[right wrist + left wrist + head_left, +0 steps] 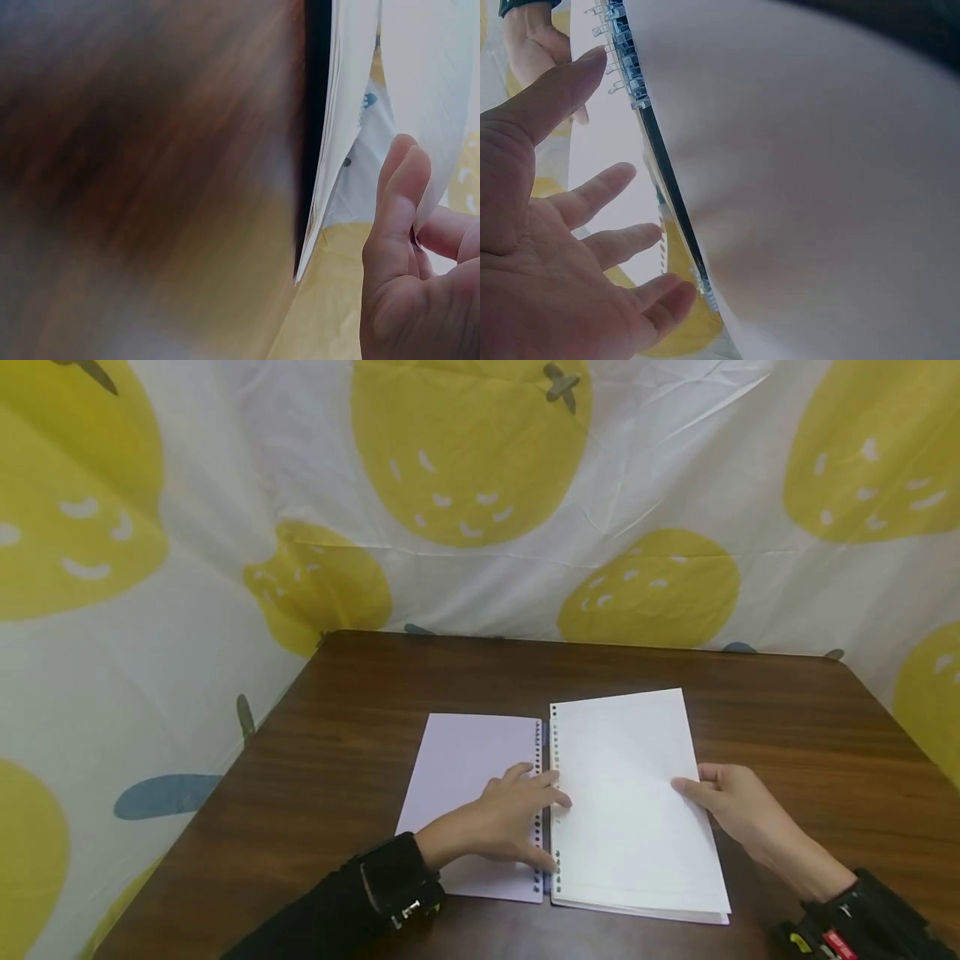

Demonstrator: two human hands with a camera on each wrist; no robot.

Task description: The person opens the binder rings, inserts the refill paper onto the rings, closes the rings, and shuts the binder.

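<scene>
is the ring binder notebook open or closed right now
Open. The notebook lies flat on the table, its lilac cover spread left of the rings; the right hand pinches the top sheet's edge.

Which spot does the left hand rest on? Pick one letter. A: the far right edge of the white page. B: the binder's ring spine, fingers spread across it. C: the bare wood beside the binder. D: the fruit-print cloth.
B: in the head view the left hand lies flat with its fingers across the ring spine of the open binder.
</scene>
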